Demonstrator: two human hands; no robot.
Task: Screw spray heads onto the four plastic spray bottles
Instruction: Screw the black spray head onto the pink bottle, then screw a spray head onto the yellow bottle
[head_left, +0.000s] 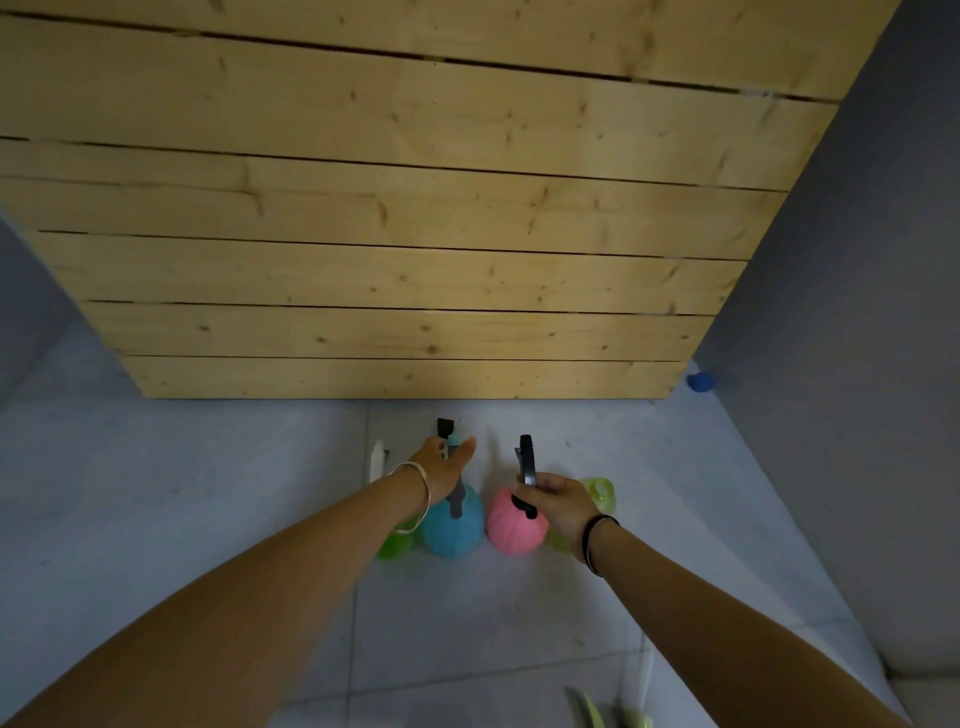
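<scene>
A blue bottle and a pink bottle stand side by side on the grey floor below the wooden boards. A green bottle shows left of the blue one, another green bottle right of the pink one. My left hand rests over the black spray head on top of the blue bottle, fingers partly spread around it. My right hand is closed around the black spray head on top of the pink bottle.
A wall of pale wooden boards rises just behind the bottles. A white object lies left of my left hand. A small blue thing sits at the boards' right corner. Green items lie at the bottom edge.
</scene>
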